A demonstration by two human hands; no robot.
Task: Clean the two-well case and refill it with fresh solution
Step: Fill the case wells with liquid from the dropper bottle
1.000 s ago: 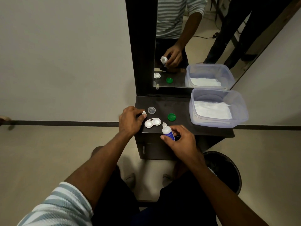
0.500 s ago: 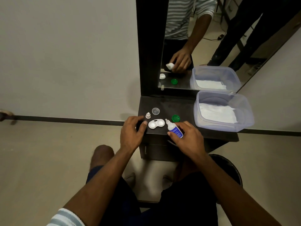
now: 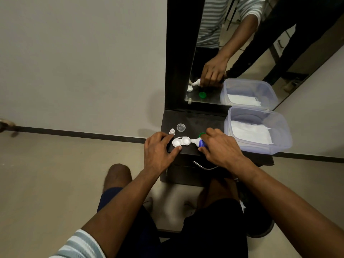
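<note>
my right hand (image 3: 219, 148) tips a small blue-labelled white dropper bottle (image 3: 198, 142) over the white two-well plastic case (image 3: 181, 141) on a dark vanity shelf (image 3: 204, 123); my left hand (image 3: 159, 150) steadies the case's near edge with its fingertips.

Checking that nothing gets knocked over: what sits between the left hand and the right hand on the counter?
In the head view, the white two-well case lies between the left hand and right hand, which tips the solution bottle toward it.

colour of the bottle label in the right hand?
Blue, on the white-nozzled bottle the right hand holds; head view.
</note>
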